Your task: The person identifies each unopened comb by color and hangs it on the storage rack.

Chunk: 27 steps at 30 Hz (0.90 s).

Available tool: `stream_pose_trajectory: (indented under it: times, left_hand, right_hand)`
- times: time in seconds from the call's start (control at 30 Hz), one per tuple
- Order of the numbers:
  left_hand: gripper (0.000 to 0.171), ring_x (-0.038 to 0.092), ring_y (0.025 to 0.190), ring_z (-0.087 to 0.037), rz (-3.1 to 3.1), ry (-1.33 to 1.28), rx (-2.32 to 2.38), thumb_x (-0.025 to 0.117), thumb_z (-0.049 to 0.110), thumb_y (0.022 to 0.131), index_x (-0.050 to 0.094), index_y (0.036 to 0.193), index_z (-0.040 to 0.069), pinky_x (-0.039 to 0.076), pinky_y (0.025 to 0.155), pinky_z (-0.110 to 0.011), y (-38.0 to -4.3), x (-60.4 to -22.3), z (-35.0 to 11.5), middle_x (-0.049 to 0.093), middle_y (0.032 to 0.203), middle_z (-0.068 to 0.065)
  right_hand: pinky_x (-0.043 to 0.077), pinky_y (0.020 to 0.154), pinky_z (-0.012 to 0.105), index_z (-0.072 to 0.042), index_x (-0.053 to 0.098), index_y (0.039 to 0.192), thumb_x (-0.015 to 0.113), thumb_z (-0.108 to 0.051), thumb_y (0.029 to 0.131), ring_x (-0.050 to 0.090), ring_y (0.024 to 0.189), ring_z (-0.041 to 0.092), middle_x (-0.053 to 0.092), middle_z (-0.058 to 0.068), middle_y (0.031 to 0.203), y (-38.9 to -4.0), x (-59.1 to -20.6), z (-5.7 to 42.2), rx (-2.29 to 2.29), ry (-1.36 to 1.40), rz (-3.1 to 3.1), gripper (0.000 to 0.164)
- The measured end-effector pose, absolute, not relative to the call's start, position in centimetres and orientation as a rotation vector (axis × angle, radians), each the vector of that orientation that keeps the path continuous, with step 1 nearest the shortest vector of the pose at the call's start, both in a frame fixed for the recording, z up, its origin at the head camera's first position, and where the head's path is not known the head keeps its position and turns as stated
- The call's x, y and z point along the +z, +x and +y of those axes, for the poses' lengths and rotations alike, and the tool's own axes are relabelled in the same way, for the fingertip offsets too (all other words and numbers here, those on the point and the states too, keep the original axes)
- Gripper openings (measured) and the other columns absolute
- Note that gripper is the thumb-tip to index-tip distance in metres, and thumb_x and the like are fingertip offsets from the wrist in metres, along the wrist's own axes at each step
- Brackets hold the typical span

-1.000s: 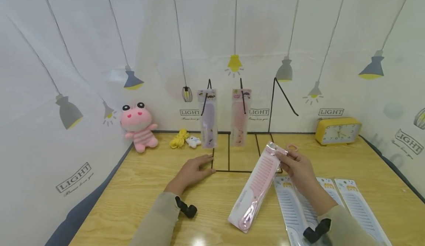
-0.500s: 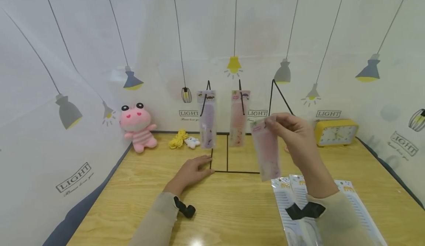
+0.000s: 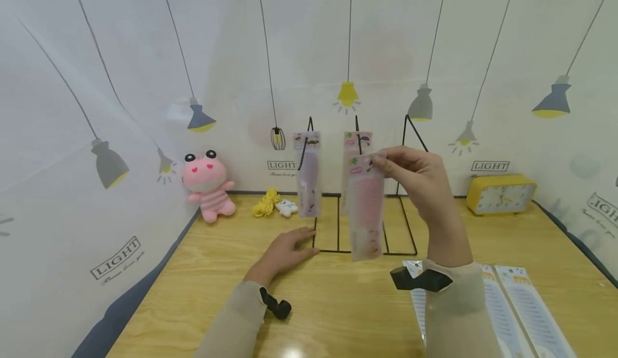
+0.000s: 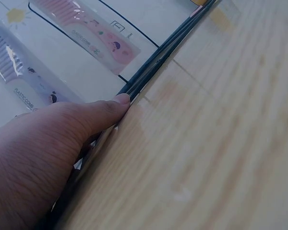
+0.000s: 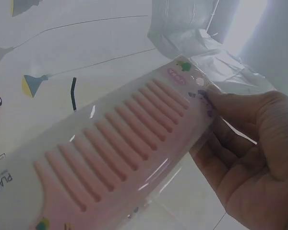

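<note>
My right hand (image 3: 417, 178) pinches the top corner of a packaged pink comb (image 3: 368, 207), which hangs upright in front of the middle hook of a black wire display rack (image 3: 364, 251). In the right wrist view the comb (image 5: 115, 143) fills much of the picture, with thumb and fingers at the end of the pack beside its punched hole. On that middle hook hangs another pink comb pack (image 3: 358, 139), partly hidden. A purple comb pack (image 3: 308, 186) hangs on the left hook. My left hand (image 3: 285, 253) rests on the table, thumb and fingertips touching the left side of the rack's base.
Several blue-and-white comb packs (image 3: 528, 299) lie at the front right, partly under the right forearm. A yellow clock (image 3: 502, 194) stands at the back right. Back left are a pink plush toy (image 3: 208, 186), yellow cord (image 3: 266, 203) and a small white figure (image 3: 287, 207).
My right hand has raised the pink comb pack from low over the table and carried it left to the middle hook, turning it upright. The left hand has stayed put.
</note>
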State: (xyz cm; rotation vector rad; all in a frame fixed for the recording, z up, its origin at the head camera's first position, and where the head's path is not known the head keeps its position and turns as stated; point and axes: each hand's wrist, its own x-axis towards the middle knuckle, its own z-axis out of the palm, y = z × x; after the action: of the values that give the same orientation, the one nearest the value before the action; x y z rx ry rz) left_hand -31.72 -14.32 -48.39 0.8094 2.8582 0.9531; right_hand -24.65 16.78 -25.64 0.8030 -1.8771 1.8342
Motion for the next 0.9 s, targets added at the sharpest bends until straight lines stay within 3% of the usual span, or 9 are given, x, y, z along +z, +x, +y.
stream_pose_trajectory:
  times: [0.4,0.9]
  left_hand:
    - [0.061,0.038,0.144,-0.022,2.862,0.795,0.95,0.063,0.052,0.096,0.052,0.149,0.023,0.031,0.118,-0.047,-31.8,-48.2,-14.3,0.044,0.155,0.0]
    - [0.061,0.039,0.144,-0.025,2.862,0.797,0.948,0.062,0.053,0.096,0.052,0.149,0.023,0.033,0.117,-0.05,-31.8,-48.4,-14.4,0.044,0.155,0.0]
  right_hand:
    - [0.059,0.081,0.029,-0.001,0.076,0.102,0.075,-0.029,0.093,0.067,0.093,0.021,0.075,0.006,0.097,-27.0,-27.1,17.7,1.737,0.671,-2.152,0.029]
    - [0.059,0.082,0.029,-0.002,0.076,0.105,0.073,-0.028,0.095,0.069,0.094,0.02,0.075,0.005,0.098,-28.2,-28.4,17.4,1.736,0.66,-2.155,0.028]
